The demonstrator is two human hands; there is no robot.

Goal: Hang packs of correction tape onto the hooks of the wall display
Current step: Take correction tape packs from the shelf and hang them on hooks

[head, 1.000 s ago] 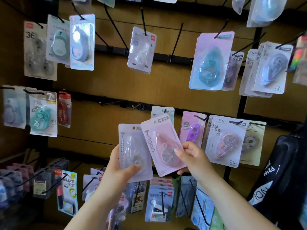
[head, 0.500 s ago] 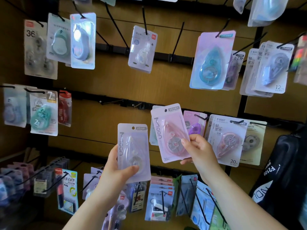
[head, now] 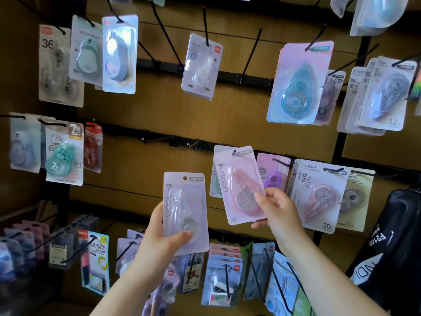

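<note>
Gripping the lower half of a lilac correction tape pack point(head: 185, 210), the left hand point(head: 163, 244) had its thumb pressed across the blister front and its fingers curled behind the card. This pack was held upright, clear of every hook. The right hand point(head: 279, 212) pinched the lower right edge of a pink correction tape pack point(head: 239, 185) between thumb and curled fingers. That pack was slightly tilted, with its hang hole at the tip of a black hook point(head: 234, 153); whether the hook passed through could not be told. Left of it, bare hooks point(head: 157, 139) projected from the black rail point(head: 127, 133), above open wooden back panel point(head: 141, 169). A black bag point(head: 391, 247) bounded the right edge.
</note>
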